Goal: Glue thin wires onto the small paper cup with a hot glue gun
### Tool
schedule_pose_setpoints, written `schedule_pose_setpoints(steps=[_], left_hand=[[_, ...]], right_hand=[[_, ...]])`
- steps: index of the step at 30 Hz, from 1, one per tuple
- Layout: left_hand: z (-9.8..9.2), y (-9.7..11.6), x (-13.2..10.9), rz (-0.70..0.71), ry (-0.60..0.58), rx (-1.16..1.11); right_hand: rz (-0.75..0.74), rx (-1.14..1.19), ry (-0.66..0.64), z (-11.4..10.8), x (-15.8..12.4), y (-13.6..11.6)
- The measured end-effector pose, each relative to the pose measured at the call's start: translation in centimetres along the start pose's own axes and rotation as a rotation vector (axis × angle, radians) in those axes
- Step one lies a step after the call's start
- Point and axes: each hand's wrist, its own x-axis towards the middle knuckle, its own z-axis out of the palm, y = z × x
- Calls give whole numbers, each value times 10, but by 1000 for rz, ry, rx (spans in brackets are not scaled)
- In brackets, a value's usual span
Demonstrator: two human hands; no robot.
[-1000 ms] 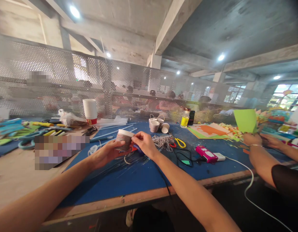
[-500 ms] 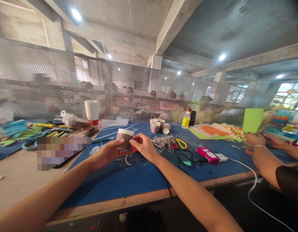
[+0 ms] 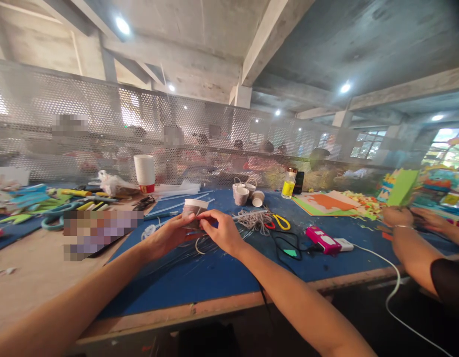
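A paper cup [image 3: 195, 204] with a white rim and greyish-brown cord around its side is upright between my hands. My left hand [image 3: 171, 232] grips it from the left, fingers around its lower part. At its right side, my right hand [image 3: 222, 230] is closed, thumb and forefinger pinched at the cup's wall; what they pinch is too small to make out. A thin pale cord [image 3: 200, 246] hangs in a loop under the cup. Beyond my right hand lies a tangle of grey cord [image 3: 254, 219], with several small cord-covered cups [image 3: 241, 196] behind it.
Yellow-handled scissors [image 3: 281, 222], a pink device [image 3: 323, 240] with a white cable, and a yellow-labelled bottle [image 3: 288, 184] are on the blue mat [image 3: 158, 292]. Stacked white cups [image 3: 144, 171] stand back left. Another person's hands [image 3: 398, 218] work at right near green card [image 3: 402, 187].
The view has shifted slightly, moving the scene a little rightward. My right hand's fingers have moved up and across the cup's side. At right, the green card now leans.
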Motion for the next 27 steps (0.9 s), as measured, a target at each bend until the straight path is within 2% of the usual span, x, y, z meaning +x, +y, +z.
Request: schedule_pose_setpoints(steps=[5,10,14,16,19,22,27], left_hand=[[-5,-4,4,18,25,77],[-5,-4,4,15,77,119],[-3,-1,2,12,135,80],[-3,0,2,12,165,49],[-4,1,2,8,197,29],[-6,1,3,24,202,22],[-4,2,2,44,204,-17]], right_hand=[[-50,-20,-44,-1,-1,-2],[-11,2,-83,-1,-2,-1],[40,34,-29,-4,2,3],[137,-44,38,-10,5,10],[272,-408,104,-21,9,27],[380,-697,-13,-30,9,44],[550,-791,-260,-31,9,53]])
